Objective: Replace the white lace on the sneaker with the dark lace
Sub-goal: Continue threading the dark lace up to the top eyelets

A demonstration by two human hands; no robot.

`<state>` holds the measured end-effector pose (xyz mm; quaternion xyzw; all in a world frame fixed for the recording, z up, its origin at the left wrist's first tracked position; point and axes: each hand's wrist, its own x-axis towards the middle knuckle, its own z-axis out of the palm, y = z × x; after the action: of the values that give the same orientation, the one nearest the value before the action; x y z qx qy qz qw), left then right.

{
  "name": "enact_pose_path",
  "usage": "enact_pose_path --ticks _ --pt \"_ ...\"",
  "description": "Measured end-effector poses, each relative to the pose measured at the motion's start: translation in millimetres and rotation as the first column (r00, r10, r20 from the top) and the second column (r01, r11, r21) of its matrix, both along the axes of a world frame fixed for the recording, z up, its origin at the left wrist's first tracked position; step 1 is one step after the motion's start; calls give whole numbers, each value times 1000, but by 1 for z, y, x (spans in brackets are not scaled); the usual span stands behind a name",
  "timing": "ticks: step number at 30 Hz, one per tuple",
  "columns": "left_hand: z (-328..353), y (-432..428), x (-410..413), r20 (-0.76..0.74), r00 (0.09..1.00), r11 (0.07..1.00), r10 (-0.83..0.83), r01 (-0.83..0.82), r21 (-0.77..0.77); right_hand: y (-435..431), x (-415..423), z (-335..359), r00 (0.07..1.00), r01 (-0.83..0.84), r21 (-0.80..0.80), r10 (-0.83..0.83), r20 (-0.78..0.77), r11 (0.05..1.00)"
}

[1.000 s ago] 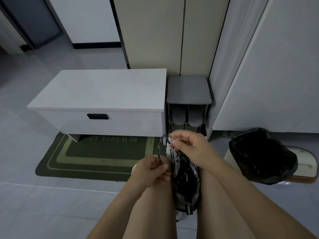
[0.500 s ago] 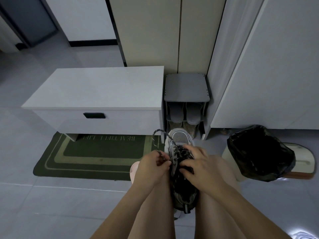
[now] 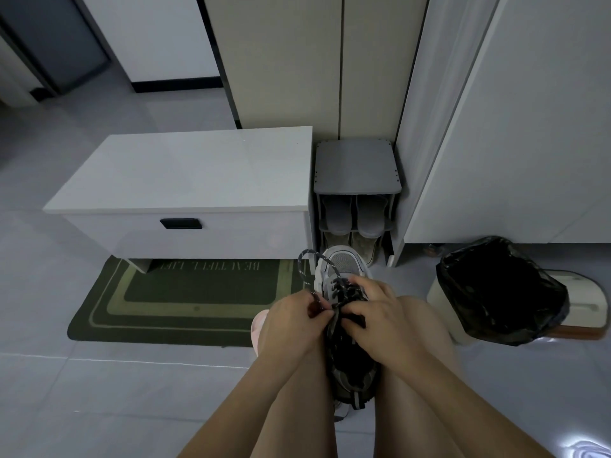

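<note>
left hand (image 3: 291, 320): pinching the dark lace (image 3: 305, 276), looped just above it
right hand (image 3: 380, 320): fingers curled on the sneaker (image 3: 344, 266), maybe gripping lace too

Sneaker (image 3: 344, 269) mostly behind hands

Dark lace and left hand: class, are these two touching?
Touching. The head view shows the left hand pinching the dark lace, whose loop rises from between its fingertips.
</note>
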<state>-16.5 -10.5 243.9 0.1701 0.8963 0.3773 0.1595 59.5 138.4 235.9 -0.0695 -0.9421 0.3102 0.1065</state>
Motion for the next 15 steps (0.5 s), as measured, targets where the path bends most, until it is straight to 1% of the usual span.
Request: enact_pose_path --ticks 2,7,10,12,15 --pt "-3 0 -2 2 1000 1000 -3 3 -20 -1 -1 -2 1000 8 -9 -8 22 1000" --pt "-2 1 -2 44 997 998 -57 58 -12 -1 -2 -4 999 40 -27 -40 4 999" --pt "-3 2 1 -11 996 994 -92 91 -63 0 1 -3 997 62 -33 -63 -33 998" --pt "-5 2 2 -40 996 996 -77 75 -53 2 4 -3 995 64 -32 -66 -70 997" --pt "-10 1 1 -55 995 996 -80 78 -40 7 11 -1 994 60 -57 -65 -83 997"
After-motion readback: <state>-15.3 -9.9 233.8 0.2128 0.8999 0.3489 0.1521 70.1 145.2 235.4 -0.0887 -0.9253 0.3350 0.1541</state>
